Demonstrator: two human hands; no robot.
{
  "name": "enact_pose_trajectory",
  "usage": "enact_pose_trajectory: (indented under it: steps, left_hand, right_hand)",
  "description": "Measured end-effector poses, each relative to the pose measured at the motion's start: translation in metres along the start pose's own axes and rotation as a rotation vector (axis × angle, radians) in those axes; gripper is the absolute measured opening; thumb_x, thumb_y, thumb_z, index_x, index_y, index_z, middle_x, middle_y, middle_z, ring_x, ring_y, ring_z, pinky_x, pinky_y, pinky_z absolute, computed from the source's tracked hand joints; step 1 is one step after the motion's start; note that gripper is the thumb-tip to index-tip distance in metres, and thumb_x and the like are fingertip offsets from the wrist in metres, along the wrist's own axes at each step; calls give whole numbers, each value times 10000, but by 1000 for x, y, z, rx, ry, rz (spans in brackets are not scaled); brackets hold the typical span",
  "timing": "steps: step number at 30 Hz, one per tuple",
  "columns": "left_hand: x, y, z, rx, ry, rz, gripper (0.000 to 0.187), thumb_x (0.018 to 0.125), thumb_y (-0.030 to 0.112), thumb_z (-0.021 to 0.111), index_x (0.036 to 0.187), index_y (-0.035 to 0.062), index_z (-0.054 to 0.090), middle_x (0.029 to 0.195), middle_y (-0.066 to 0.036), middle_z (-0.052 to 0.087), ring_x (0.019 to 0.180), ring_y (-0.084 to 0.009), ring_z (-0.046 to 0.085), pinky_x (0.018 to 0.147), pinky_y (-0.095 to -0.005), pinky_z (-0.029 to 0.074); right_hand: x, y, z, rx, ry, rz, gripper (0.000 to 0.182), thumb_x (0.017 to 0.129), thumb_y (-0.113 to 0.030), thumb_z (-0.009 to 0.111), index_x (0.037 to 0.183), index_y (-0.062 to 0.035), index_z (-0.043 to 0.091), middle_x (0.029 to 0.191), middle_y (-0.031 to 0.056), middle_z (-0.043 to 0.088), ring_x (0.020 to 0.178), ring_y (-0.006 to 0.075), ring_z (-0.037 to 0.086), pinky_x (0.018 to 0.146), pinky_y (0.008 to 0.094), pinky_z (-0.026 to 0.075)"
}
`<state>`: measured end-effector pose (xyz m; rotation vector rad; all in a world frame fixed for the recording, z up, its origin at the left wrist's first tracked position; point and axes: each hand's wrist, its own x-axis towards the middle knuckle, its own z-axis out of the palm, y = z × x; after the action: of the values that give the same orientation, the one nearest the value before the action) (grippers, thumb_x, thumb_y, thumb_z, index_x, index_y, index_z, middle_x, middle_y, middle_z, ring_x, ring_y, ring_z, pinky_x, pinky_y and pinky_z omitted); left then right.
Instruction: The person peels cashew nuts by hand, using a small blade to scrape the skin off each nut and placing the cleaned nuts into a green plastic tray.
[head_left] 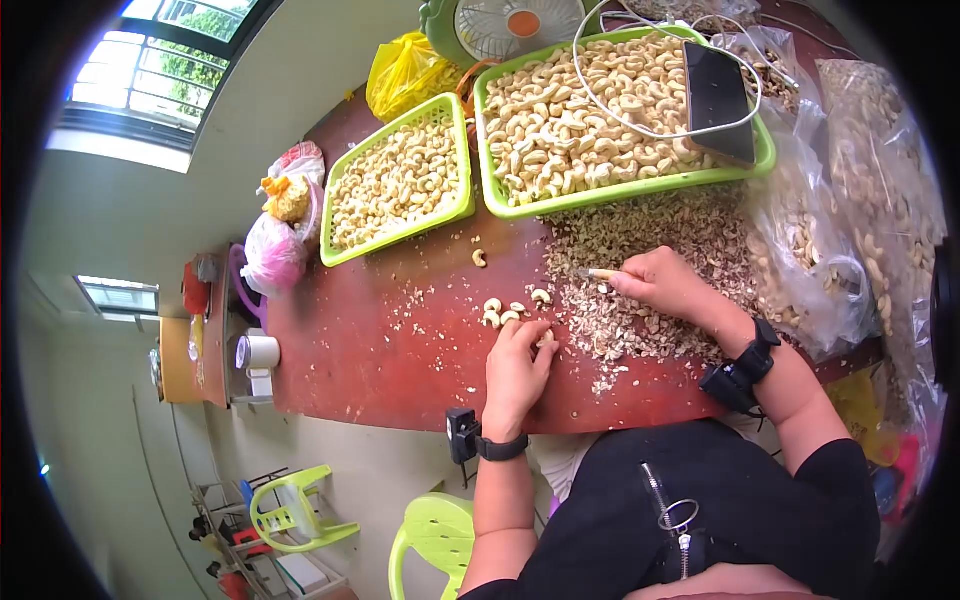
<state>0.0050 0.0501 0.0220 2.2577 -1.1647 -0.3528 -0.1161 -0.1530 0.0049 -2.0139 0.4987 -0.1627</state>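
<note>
Pinching a cashew kernel against the red bench, the left hand curls shut; small, light, brittle, it wants fingertip holds. Further off, the right hand grips a thin peeling tool over shell scraps, before green trays.

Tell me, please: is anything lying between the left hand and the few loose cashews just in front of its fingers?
Nothing visible. The left hand rests on the table, and the loose cashews lie just beyond its fingertips, with only bare tabletop and small crumbs between.
</note>
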Motion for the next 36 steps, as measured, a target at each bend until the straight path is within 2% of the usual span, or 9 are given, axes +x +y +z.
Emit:
enact_pose_trajectory:
  steps: [3, 6, 7, 9, 16, 22, 24, 29, 36]
  left_hand:
    - [0, 2, 1, -245, -26, -87, 208, 721, 40, 620, 920, 2, 578, 792, -36, 573, 614, -76, 508, 556, -203, 425]
    - [-2, 8, 4, -1173, -106, -325, 206, 778, 30, 555, 980, -8, 529, 902, -83, 563, 720, -147, 576, 610, -255, 494]
    - [-2, 10, 5, -1171, -105, -327, 206, 778, 30, 555, 980, -8, 529, 902, -83, 563, 720, -147, 576, 610, -255, 494]
    - [0, 12, 6, -1494, -40, -390, 224, 809, 20, 502, 1030, -15, 484, 921, -120, 560, 741, -170, 582, 619, -260, 505]
    - [0, 16, 11, -1652, -16, -345, 260, 832, 29, 447, 1091, 3, 445, 925, -123, 562, 789, -193, 573, 643, -279, 497]
    - [6, 18, 17, -1735, 24, -460, 254, 823, 32, 473, 1075, 1, 455, 876, -97, 554, 748, -169, 561, 621, -280, 489]
    - [8, 15, 16, -1784, -29, -367, 273, 822, 15, 455, 1095, 14, 466, 914, -108, 552, 729, -167, 530, 594, -259, 461]
    - [10, 14, 7, -1717, -30, -381, 318, 792, -10, 487, 1108, 12, 468, 954, -110, 547, 724, -149, 513, 603, -248, 456]
    - [12, 17, -1, -1430, -91, -185, 489, 671, -77, 609, 1129, -17, 451, 1048, -115, 521, 864, -142, 535, 728, -242, 474]
  right_hand:
    - [-1, -5, -2, 33, -26, 24, 358, 789, -331, 543, 615, -18, 546, 476, 76, 469, 436, 125, 450, 435, 300, 361]
    - [-7, -13, 1, 251, -96, 80, 362, 792, -333, 542, 618, -14, 543, 474, 73, 464, 431, 117, 419, 427, 291, 347]
    - [-8, -14, 3, 254, -97, 79, 362, 792, -333, 542, 618, -14, 543, 474, 73, 464, 431, 117, 419, 427, 291, 347]
    - [-10, -16, 6, 251, -132, 20, 361, 798, -328, 536, 618, -14, 542, 472, 67, 456, 425, 116, 412, 422, 290, 342]
    - [-12, -20, 10, 142, -123, -86, 361, 801, -326, 528, 618, -16, 544, 466, 70, 447, 425, 113, 406, 423, 292, 340]
    - [-14, -20, 17, 135, -134, -139, 374, 801, -331, 519, 600, -15, 534, 467, 91, 445, 417, 132, 398, 420, 300, 333]
    - [-14, -21, 16, 156, -140, -110, 378, 800, -331, 519, 592, -15, 528, 467, 93, 446, 419, 135, 400, 420, 302, 334]
    - [-14, -21, 15, 135, -154, -123, 373, 802, -335, 518, 608, -18, 545, 472, 93, 452, 422, 135, 404, 423, 301, 337]
    - [-14, -22, 17, 123, -214, -152, 365, 802, -337, 523, 635, -16, 570, 480, 84, 463, 429, 127, 409, 426, 298, 344]
